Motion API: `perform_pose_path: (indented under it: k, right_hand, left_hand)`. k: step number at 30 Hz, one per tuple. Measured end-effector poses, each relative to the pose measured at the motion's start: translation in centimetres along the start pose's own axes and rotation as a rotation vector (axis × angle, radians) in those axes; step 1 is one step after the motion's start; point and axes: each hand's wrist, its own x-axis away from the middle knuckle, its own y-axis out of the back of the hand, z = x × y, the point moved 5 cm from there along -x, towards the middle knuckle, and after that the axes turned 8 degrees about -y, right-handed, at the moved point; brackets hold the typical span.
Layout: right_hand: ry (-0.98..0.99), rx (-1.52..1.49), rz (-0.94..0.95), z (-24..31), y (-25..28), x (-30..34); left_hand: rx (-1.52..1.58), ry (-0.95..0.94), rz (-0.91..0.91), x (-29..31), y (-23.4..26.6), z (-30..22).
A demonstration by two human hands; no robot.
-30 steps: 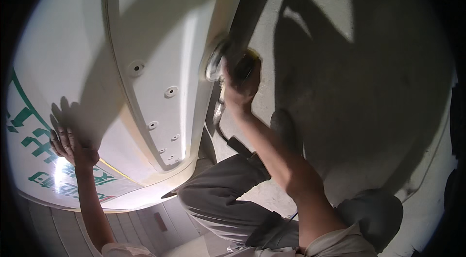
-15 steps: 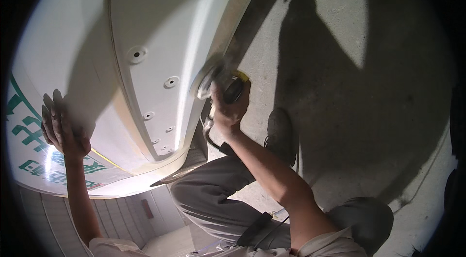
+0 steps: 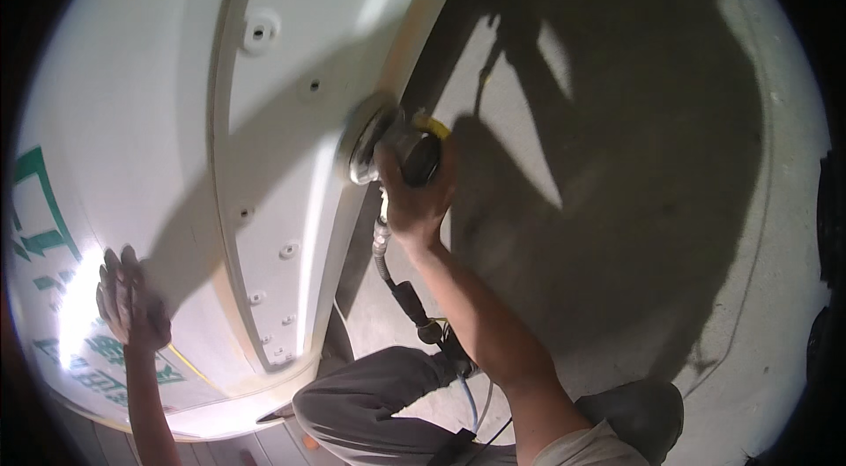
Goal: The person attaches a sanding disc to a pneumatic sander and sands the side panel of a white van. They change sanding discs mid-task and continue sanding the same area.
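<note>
My right hand (image 3: 417, 206) is closed round an air-powered disc sander (image 3: 407, 142), with fingers and thumb on either side of its body. The sander's round pad is tilted against the right-hand edge of a large white vehicle panel (image 3: 295, 127). A pale dusty film covers the pad's rim. From beneath the tool a ribbed air hose (image 3: 381, 259) runs down toward my knee. On the left, my left hand (image 3: 132, 300) lies flat on the white surface, fingers stretched out, beside green lettering (image 3: 48, 202) and a bright glare.
Several recessed round holes (image 3: 260, 33) dot the strip between two seams. My bent legs (image 3: 370, 404) are below, with a blue hose (image 3: 469, 400) beside them. Rough concrete floor (image 3: 793, 228), largely in shadow, stretches to the right, and a thin cable (image 3: 740, 325) lies across it.
The panel has shifted down in view. Relative to the holes, the sander has moved up along the edge, and more of its hose shows. My left hand keeps its place on the panel.
</note>
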Motion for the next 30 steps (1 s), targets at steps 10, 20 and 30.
perform_pose_path:
  k: [10, 20, 30]
  right_hand:
    - [-0.153, -0.092, 0.053, 3.1, -0.2, -15.4]
    - [-0.109, -0.103, 0.012, -0.4, -0.6, -7.0]
    - [-0.074, 0.032, -0.02, 1.2, -0.9, -10.3]
  left_hand:
    - [-0.04, -0.003, 0.076, 2.1, -1.3, 0.5]
    - [-0.062, -0.024, 0.062, 1.9, -1.3, 0.6]
    - [-0.002, 0.057, 0.13, 1.0, -0.7, 1.0]
